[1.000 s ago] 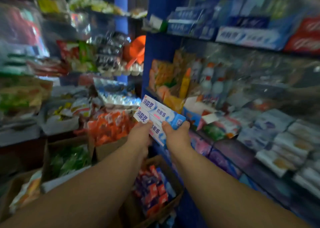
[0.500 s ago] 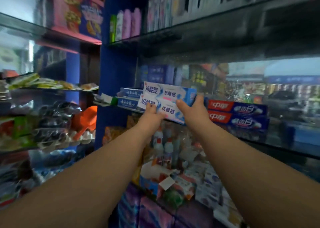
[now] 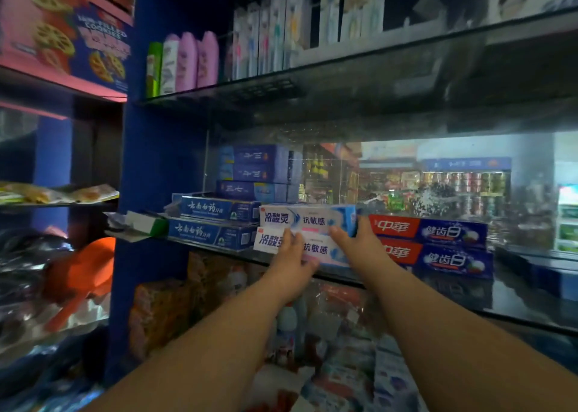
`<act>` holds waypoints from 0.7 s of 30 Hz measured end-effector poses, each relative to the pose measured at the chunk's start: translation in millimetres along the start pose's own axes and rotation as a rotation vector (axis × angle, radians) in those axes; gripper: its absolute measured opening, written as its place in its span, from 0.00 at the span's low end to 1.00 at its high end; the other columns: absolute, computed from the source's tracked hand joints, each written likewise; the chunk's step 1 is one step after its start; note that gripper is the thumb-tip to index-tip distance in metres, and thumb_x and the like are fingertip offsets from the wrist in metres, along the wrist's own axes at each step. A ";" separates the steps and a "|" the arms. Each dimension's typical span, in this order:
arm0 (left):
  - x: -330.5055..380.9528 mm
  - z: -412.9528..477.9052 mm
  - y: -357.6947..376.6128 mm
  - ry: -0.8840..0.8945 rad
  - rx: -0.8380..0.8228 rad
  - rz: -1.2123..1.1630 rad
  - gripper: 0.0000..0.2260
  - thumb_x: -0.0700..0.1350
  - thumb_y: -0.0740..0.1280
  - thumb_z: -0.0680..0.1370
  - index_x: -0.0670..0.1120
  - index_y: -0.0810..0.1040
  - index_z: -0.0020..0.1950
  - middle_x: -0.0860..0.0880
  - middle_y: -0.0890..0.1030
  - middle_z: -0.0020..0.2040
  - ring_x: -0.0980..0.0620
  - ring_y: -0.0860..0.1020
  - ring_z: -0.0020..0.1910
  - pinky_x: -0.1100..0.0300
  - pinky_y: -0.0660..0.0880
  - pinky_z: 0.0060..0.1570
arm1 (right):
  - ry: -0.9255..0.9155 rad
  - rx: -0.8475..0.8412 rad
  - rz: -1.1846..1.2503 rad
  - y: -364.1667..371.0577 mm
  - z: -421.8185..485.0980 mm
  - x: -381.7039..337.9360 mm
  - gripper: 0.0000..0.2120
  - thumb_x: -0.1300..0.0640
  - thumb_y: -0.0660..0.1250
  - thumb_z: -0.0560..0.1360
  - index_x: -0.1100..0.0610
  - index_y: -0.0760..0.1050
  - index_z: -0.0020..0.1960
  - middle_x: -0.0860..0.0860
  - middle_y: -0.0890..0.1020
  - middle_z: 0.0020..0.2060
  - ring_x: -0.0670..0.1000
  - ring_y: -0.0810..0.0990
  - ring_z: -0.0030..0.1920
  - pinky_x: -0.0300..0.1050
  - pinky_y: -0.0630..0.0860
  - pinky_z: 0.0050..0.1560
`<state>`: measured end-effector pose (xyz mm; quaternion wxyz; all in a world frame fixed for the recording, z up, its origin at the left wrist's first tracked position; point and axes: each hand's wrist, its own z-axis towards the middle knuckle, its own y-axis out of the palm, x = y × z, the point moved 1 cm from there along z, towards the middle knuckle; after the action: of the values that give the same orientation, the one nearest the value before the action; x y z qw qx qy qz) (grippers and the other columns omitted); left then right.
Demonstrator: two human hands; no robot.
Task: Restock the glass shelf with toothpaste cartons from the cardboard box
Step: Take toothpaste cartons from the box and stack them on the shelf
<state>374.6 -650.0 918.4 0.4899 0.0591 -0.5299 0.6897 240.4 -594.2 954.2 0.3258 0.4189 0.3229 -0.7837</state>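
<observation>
On the glass shelf (image 3: 219, 246), two stacked white toothpaste cartons (image 3: 309, 235) are held lengthwise along its front edge, pinched between the left hand (image 3: 289, 263) and right hand (image 3: 359, 244), between blue cartons (image 3: 215, 227) and red cartons (image 3: 434, 244).

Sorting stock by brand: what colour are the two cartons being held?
White and light blue toothpaste cartons, head view.

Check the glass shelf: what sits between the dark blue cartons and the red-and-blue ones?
Head view: two stacked white-and-blue toothpaste cartons, held by the left hand and right hand.
</observation>
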 end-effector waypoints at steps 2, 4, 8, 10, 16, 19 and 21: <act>-6.3 6.9 1.2 -0.003 0.057 0.125 0.32 0.56 0.57 0.81 0.49 0.46 0.79 0.51 0.39 0.79 0.46 0.49 0.78 0.51 0.53 0.75 | -0.008 0.047 -0.068 1.4 11.8 -1.1 0.22 0.43 0.65 0.75 0.55 0.69 0.63 0.56 0.78 0.54 0.55 0.81 0.49 0.48 0.81 0.41; -7.6 12.1 -0.3 -0.025 0.090 0.167 0.31 0.57 0.56 0.81 0.49 0.46 0.79 0.50 0.40 0.79 0.46 0.46 0.78 0.48 0.50 0.75 | -0.010 0.123 -0.345 2.7 24.5 -5.2 0.30 0.33 0.58 0.73 0.56 0.73 0.61 0.58 0.77 0.56 0.57 0.78 0.53 0.50 0.78 0.52; -11.1 33.0 -2.5 -0.038 0.040 0.273 0.32 0.58 0.56 0.80 0.50 0.47 0.79 0.49 0.39 0.79 0.48 0.40 0.78 0.43 0.48 0.75 | 0.134 0.229 -0.541 7.5 44.4 -3.8 0.37 0.33 0.49 0.77 0.61 0.66 0.71 0.59 0.66 0.70 0.59 0.67 0.67 0.46 0.66 0.53; -12.5 40.4 -3.1 -0.041 0.032 0.284 0.33 0.59 0.59 0.79 0.51 0.50 0.79 0.49 0.41 0.79 0.48 0.40 0.78 0.41 0.50 0.75 | 0.195 0.250 -0.562 7.5 49.6 -0.2 0.38 0.33 0.47 0.77 0.63 0.67 0.71 0.59 0.66 0.71 0.59 0.67 0.68 0.48 0.67 0.57; -19.8 49.5 -7.3 -0.001 0.129 0.153 0.30 0.58 0.67 0.74 0.50 0.63 0.72 0.49 0.49 0.79 0.47 0.43 0.78 0.43 0.51 0.75 | 0.377 0.239 -0.277 6.0 64.2 7.7 0.45 0.27 0.52 0.67 0.61 0.67 0.69 0.60 0.68 0.63 0.61 0.72 0.60 0.52 0.73 0.58; -17.9 51.7 -8.3 -0.008 0.141 0.148 0.29 0.59 0.69 0.73 0.48 0.64 0.69 0.49 0.54 0.77 0.46 0.48 0.78 0.43 0.56 0.74 | 0.397 0.314 -0.209 6.7 66.5 7.6 0.42 0.31 0.57 0.69 0.61 0.64 0.70 0.59 0.69 0.63 0.61 0.72 0.60 0.56 0.74 0.60; -16.5 51.5 -8.6 -0.013 0.150 0.128 0.31 0.59 0.69 0.73 0.47 0.63 0.70 0.48 0.55 0.77 0.46 0.50 0.77 0.44 0.58 0.73 | 0.394 0.333 -0.115 6.7 68.2 9.1 0.34 0.41 0.60 0.74 0.58 0.59 0.73 0.58 0.70 0.65 0.61 0.73 0.59 0.56 0.76 0.54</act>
<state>366.9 -701.1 936.4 0.4355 0.0660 -0.4827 0.7570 211.2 -653.4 974.7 0.1381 0.5921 0.2697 -0.7467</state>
